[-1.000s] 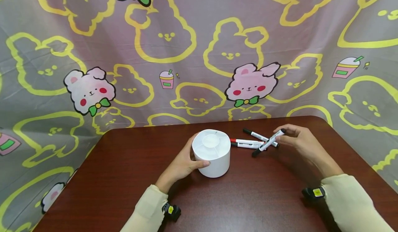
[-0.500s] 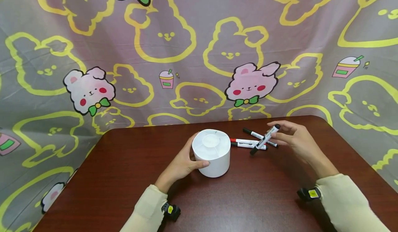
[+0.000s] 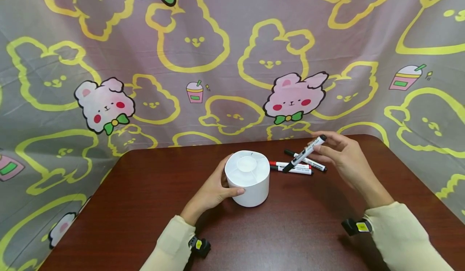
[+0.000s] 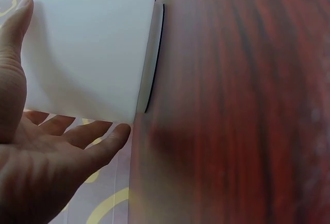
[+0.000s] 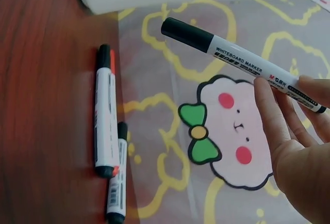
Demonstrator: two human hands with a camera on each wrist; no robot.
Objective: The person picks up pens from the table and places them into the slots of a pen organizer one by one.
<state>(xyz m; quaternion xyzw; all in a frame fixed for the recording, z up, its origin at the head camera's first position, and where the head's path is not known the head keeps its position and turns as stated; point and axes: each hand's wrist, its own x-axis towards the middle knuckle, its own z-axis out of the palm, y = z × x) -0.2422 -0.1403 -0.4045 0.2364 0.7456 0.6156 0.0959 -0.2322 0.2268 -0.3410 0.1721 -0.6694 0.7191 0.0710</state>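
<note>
A white round organizer [image 3: 250, 194] with a divided top stands on the table. My left hand [image 3: 212, 192] grips its left side, thumb across the front and fingers round the back; the left wrist view shows the thumb and fingertips against its smooth wall [image 4: 87, 53]. My right hand [image 3: 343, 158] pinches a black whiteboard marker [image 3: 305, 154] near its upper end, held tilted above the table with the black cap pointing down and left. In the right wrist view the lettering on this whiteboard marker [image 5: 247, 66] is readable. Below it lie a red marker [image 3: 290, 165] and two black markers.
One black marker [image 3: 296, 171] lies alongside the red one, right of the organizer. Another black marker [image 3: 312, 164] lies slanted behind them. The brown table [image 3: 163, 190] reaches back to a patterned curtain [image 3: 225, 61].
My right hand has lifted the whiteboard marker and moved it left and back, towards the organizer. My left hand and the organizer have stayed in place.
</note>
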